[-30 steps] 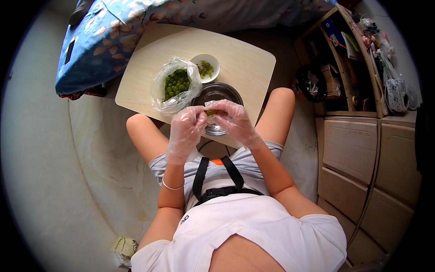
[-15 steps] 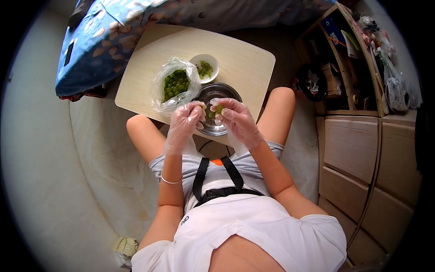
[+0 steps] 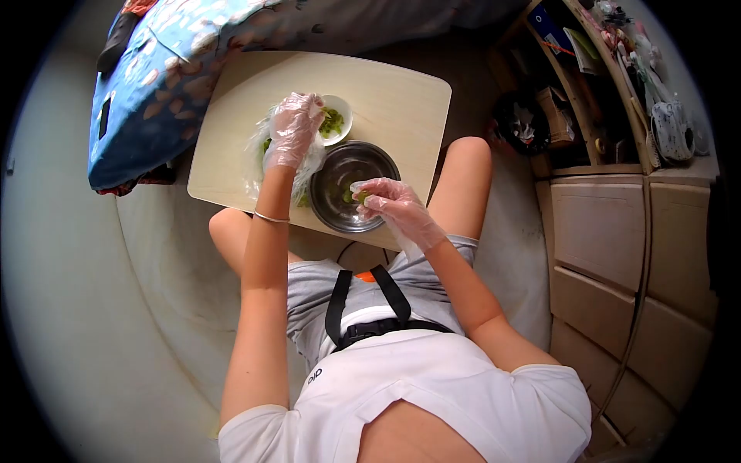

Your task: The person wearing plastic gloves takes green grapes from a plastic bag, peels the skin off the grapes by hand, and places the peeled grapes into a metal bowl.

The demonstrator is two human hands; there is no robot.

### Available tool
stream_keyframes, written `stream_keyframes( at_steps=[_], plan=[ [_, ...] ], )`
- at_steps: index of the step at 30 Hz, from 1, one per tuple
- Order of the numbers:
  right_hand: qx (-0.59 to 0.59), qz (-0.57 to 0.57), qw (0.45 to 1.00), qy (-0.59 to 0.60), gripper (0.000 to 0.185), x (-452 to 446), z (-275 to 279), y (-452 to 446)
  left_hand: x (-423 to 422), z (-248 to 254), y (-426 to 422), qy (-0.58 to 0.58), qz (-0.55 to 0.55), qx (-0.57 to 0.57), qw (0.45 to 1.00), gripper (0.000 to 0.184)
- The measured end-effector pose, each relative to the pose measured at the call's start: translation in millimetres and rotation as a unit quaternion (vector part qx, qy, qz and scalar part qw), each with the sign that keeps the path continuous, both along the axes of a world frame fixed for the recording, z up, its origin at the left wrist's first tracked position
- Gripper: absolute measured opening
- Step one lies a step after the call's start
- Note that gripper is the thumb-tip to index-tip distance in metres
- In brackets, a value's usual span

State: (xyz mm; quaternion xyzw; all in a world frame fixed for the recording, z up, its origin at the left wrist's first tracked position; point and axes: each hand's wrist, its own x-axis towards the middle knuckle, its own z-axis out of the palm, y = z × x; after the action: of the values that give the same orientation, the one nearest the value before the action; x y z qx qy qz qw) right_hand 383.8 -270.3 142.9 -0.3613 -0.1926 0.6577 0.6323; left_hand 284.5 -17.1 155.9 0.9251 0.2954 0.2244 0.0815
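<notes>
My left hand, in a clear plastic glove, is above the clear plastic bag, its fingers drawn together by the rim of the white bowl. Whatever they pinch is too small to make out. Green scraps lie in that bowl. Most of the bag is hidden by the hand; a few green grapes show at its side. Over the steel bowl, my gloved right hand has its fingers closed around a green grape. Some green shows inside the steel bowl.
A pale low table holds the bowls and the bag. My knees flank its near side. Behind it is a bed with a blue floral cover. A wooden shelf, drawers and a black-lined bin are at the right.
My left hand has moved from over the steel bowl, away from me, to the bag and white bowl. My right hand stays over the steel bowl with a grape. The view has shifted slightly.
</notes>
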Motion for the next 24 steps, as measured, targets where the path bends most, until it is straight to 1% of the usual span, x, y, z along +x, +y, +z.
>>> stream_keyframes(
  at_steps=[4,7,9,10,11,12,15,17,19,21,23,24],
  plan=[
    [-0.002,-0.003,1.000,-0.006,0.028,1.3,-11.7,0.0,-1.0,-16.6,8.6,0.010,-0.026,-0.018,0.999,0.014],
    [-0.013,-0.008,1.000,-0.001,0.027,1.4,-14.8,1.1,-0.8,-21.3,4.6,0.021,-0.008,0.016,1.000,0.014],
    [-0.021,-0.009,1.000,0.008,0.026,0.9,-16.6,2.6,-2.2,-22.2,4.9,0.087,-0.018,0.010,0.996,0.014],
    [-0.029,-0.021,0.998,0.045,0.026,-0.7,-18.9,3.2,-4.0,-23.0,4.3,0.087,-0.017,0.010,0.996,0.014],
    [-0.036,-0.035,0.995,0.082,0.026,-1.2,-20.8,3.8,-4.6,-23.8,3.8,0.029,-0.032,0.019,0.999,0.011],
    [-0.036,-0.036,0.995,0.082,0.026,-0.9,-21.7,4.5,-4.6,-24.3,3.8,-0.029,-0.047,0.027,0.998,0.009],
    [-0.043,-0.040,0.992,0.112,0.026,-0.2,-22.8,6.3,-6.9,-20.2,5.2,-0.014,-0.019,0.044,0.999,0.009],
    [-0.027,-0.047,0.991,0.125,0.033,-0.5,-23.0,7.2,-11.0,-14.2,0.6,0.001,-0.016,0.049,0.999,0.009],
    [-0.022,-0.045,0.990,0.129,0.032,0.9,-20.8,8.2,-15.9,8.0,-16.6,0.015,-0.012,0.053,0.998,0.009],
    [-0.016,-0.044,0.990,0.133,0.032,1.8,-17.5,10.0,-20.9,38.9,-50.1,-0.045,-0.068,-0.017,0.997,0.008],
    [-0.037,-0.069,0.990,0.116,0.027,-0.7,-15.2,12.0,-30.0,43.2,-71.2,-0.116,-0.166,-0.074,0.976,0.006],
    [-0.037,-0.065,0.990,0.116,0.027,-2.1,-16.1,12.7,-36.2,47.4,-84.0,-0.094,-0.179,-0.101,0.974,0.011]
  ],
)
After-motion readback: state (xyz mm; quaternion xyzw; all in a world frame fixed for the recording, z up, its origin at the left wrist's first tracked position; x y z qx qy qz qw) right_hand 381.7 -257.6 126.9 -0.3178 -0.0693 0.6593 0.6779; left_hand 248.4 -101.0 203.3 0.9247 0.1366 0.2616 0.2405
